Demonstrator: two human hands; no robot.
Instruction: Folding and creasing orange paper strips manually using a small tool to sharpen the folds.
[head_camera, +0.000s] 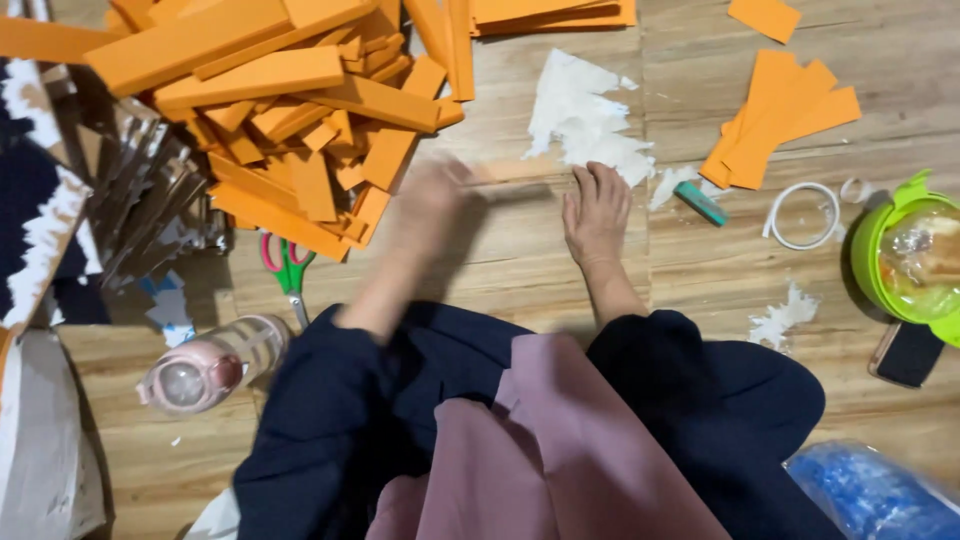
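Wooden flooring fills the head view, where a blurred left hand (430, 205), grip unreadable, and a flat, open right hand (597, 212) press an orange strip (520, 172) between the heaped strips (290, 110) and a smaller stack (775, 125).

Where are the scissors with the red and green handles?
In the head view the scissors lie on the wooden floor, left of the blurred left hand, just below the orange strip pile and above the pink bottle.
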